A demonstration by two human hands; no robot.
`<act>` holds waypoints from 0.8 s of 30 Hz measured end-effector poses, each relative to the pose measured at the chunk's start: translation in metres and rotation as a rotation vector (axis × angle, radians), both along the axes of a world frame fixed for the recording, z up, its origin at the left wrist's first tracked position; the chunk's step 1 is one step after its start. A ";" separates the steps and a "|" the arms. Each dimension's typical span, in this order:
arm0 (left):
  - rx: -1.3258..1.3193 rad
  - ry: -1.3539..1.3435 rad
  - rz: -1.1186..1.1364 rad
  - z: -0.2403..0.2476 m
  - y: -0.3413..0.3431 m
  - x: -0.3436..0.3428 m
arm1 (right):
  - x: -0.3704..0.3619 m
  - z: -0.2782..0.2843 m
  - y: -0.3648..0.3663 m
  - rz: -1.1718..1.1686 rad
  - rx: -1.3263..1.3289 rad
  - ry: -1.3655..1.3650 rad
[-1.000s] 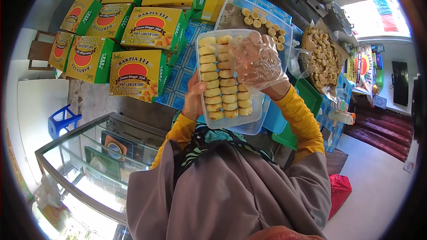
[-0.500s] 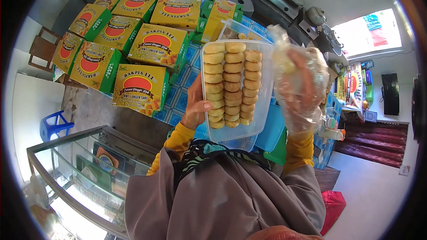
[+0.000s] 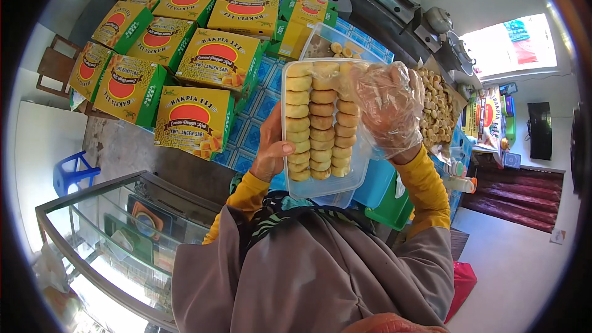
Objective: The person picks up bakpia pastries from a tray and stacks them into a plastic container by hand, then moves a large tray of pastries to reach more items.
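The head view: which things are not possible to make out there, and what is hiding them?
In the head view:
- Right hand: crinkled clear plastic blurs the fingers; whether they grip a pastry cannot be told.
- Far end of the right-hand pastry row: covered by that hand and plastic.
- Left hand: its fingertips are hidden behind the held container.
- Rear container: its near part is blocked by the held container.

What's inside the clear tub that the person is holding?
Three rows of little round cakes are in the tub. The right hand covers its upper right part, so whatever is under there can't be seen.
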State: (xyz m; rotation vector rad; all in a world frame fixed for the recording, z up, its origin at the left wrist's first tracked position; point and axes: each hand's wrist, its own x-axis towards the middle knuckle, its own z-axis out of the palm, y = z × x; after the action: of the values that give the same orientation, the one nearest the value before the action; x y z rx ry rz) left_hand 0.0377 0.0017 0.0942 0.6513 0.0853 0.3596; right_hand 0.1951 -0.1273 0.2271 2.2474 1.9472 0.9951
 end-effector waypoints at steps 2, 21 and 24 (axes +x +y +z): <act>0.004 0.004 0.003 0.002 0.000 0.000 | 0.002 -0.002 0.004 0.022 0.002 -0.032; -0.146 0.141 0.008 -0.006 0.004 -0.022 | 0.016 -0.019 -0.038 -0.136 1.169 1.246; -0.168 0.098 -0.025 -0.012 0.002 -0.023 | 0.000 -0.052 -0.039 -0.002 1.083 1.725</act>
State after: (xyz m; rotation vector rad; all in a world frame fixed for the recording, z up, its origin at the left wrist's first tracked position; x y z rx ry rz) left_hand 0.0151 0.0034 0.0824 0.5034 0.1990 0.2926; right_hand 0.1953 -0.1664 0.1754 4.6619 1.4130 -0.5300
